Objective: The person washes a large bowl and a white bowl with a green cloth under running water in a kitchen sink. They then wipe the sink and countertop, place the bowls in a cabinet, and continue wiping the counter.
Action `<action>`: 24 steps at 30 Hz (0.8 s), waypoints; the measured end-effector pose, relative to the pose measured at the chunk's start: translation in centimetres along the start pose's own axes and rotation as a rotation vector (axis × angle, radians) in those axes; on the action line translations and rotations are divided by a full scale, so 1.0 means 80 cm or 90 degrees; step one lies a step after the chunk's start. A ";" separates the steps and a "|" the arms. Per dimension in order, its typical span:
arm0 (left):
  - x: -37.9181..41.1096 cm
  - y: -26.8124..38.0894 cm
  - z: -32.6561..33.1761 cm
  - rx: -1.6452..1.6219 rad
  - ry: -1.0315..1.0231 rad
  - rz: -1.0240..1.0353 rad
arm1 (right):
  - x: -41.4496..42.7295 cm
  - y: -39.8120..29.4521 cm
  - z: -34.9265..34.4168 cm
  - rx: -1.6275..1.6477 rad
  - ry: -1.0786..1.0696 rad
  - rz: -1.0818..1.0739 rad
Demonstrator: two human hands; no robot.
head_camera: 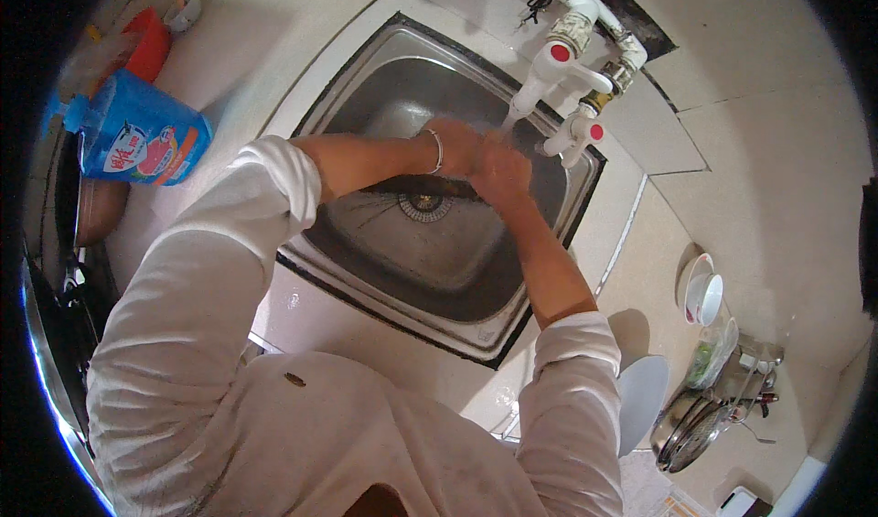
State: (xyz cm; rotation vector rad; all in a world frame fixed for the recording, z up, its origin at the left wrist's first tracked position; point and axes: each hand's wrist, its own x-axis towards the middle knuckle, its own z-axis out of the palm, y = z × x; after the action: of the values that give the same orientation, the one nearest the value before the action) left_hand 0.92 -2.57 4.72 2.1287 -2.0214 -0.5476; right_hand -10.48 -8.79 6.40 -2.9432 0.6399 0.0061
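My left hand (454, 145), with a light bracelet (437, 152) at its wrist, is pressed against my right hand (502, 167) over the stainless steel sink (405, 263). Both are just below the spout of a white plastic tap (538, 78) with a red dot on it. Water seems to run from this spout onto my right hand. The fingers overlap and blur, so whether anything is between them is hidden. Under my wrists lies the round drain strainer (426, 205), partly covered by shadow.
A second white tap (576, 136) juts over the sink's right corner. On the left counter are a blue detergent jug (147, 133) and a red plastic container (152, 43). Bowls (703, 294), a grey-white round board or plate (643, 400) and metal pot lids (693, 434) stand at right.
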 end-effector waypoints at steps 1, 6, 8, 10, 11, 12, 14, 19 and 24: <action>0.003 -0.006 0.003 0.036 -0.024 -0.007 | -0.004 -0.009 -0.005 0.036 -0.007 0.038; 0.015 -0.021 0.015 0.155 -0.012 0.126 | -0.009 -0.001 0.053 0.232 0.006 0.201; 0.015 -0.026 0.016 0.169 0.001 0.170 | -0.007 0.000 0.069 0.307 -0.063 0.165; 0.014 -0.026 0.006 0.172 0.014 0.200 | -0.016 -0.009 0.065 0.778 -0.124 0.369; 0.014 -0.034 0.013 0.156 0.065 0.212 | -0.019 -0.013 0.063 1.014 -0.155 0.471; 0.014 -0.043 0.021 0.143 0.123 0.227 | -0.018 -0.003 0.068 1.202 -0.224 0.389; 0.021 -0.043 0.022 0.054 0.197 0.101 | -0.016 0.023 0.076 1.465 -0.263 0.270; 0.024 -0.032 0.023 -0.585 0.030 -0.124 | 0.016 0.011 0.039 1.270 0.140 0.345; 0.008 0.002 0.020 -0.994 -0.287 -0.271 | 0.026 0.007 0.030 1.336 0.165 0.137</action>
State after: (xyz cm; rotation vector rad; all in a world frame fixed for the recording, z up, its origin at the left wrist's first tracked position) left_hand 0.19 -3.03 3.21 1.3095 -0.5255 -1.9098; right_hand -8.75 -9.88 3.91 -0.8421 0.4168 -0.5903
